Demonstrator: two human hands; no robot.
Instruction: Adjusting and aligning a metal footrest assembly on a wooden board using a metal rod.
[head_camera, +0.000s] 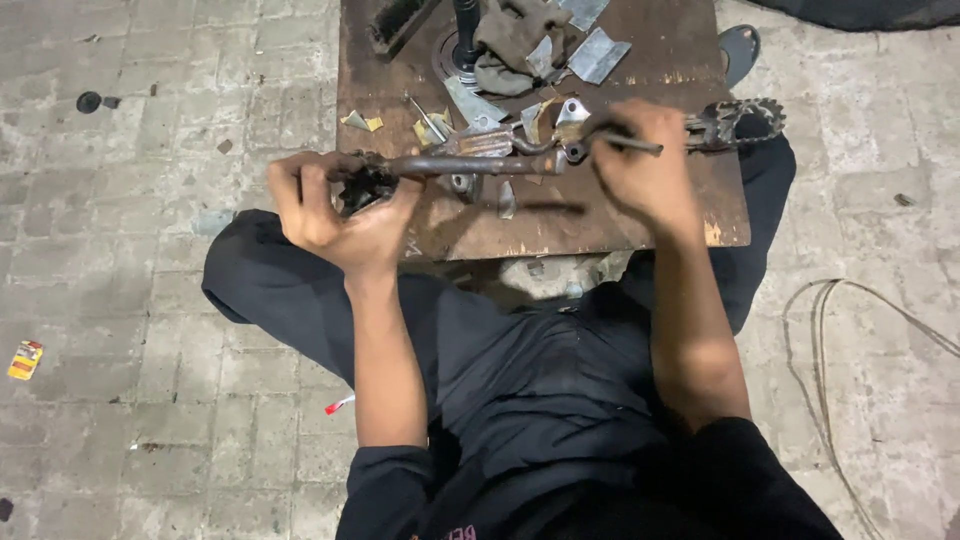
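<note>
I hold a long rusty metal lever part (480, 162) level above a worn wooden board (560, 225). My left hand (335, 205) grips its dark, greasy left end. My right hand (640, 160) is closed around the thin rod near its right end, where a toothed metal foot peg (740, 120) sticks out past my fingers. A small bracket with a hole (572, 112) sits on the part between my hands.
On the board lie grey metal scraps (597, 55), a crumpled grey rag (515, 45), a black upright post (466, 35) and small yellow bits (362, 122). I sit on a brick-paved floor in dark trousers. A thin wire (830, 330) curls at the right.
</note>
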